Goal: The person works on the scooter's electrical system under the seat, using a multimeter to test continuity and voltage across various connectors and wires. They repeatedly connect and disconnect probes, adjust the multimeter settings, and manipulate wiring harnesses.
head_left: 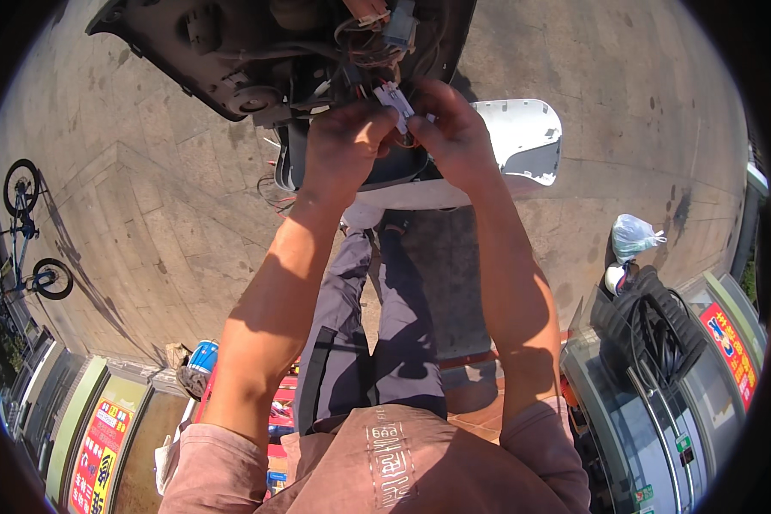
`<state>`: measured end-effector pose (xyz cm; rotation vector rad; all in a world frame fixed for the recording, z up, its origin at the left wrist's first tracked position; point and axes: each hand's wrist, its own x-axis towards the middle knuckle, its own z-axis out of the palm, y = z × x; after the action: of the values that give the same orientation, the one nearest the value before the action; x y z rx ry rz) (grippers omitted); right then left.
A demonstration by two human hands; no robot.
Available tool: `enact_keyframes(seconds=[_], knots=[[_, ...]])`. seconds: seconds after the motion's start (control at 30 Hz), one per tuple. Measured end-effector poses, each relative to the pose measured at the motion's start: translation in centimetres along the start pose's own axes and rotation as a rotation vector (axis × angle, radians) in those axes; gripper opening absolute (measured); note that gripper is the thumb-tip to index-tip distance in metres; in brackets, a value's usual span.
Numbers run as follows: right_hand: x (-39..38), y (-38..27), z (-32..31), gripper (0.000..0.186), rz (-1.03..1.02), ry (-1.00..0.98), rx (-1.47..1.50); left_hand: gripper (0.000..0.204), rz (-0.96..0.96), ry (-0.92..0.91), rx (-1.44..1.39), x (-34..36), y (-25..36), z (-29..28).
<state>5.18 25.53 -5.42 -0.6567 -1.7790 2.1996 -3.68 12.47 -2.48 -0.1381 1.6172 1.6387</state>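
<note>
Between my two hands is a small white plastic wiring connector (393, 100) with thin coloured wires running from it. My left hand (347, 144) pinches it from the left, thumb against its lower part. From the other side my right hand (456, 137) grips it or its wires, fingers closed; exactly what sits under those fingertips is hidden. Just beyond, a bundle of wires (371, 53) and a grey connector block (400, 26) hang inside an open dark plastic vehicle body (231, 64). A white body panel (522, 128) lies behind my right wrist.
A bicycle (26, 231) stands at far left on the paved ground (163, 214). To the right are a tied plastic bag (634, 237) and a dark crate with black cables (651, 321). A blue bucket (203, 355) and a red tool case (284, 403) are near my legs.
</note>
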Motion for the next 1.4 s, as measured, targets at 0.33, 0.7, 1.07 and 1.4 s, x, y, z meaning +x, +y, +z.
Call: enact_keyframes(seconds=[0.33, 0.7, 1.07, 1.4], knots=[[2.6, -3.5, -1.6, 0.035, -0.272, -0.268, -0.687, 0.018, 0.039, -0.025, 0.076, 0.1, 0.7, -0.1], [4.9, -3.9, -1.7, 0.034, -0.044, -0.529, -0.590, 0.021, 0.023, -0.097, 0.187, 0.8, 0.1, -1.3], [2.1, -0.8, -1.5, 0.037, 0.216, -0.260, 0.052, 0.017, -0.007, -0.018, 0.089, 0.0, 1.4, -0.4], [1.1, 2.5, -0.8, 0.038, 0.243, -0.174, 0.547, 0.021, -0.048, -0.018, 0.101, 0.5, 2.2, -0.4]])
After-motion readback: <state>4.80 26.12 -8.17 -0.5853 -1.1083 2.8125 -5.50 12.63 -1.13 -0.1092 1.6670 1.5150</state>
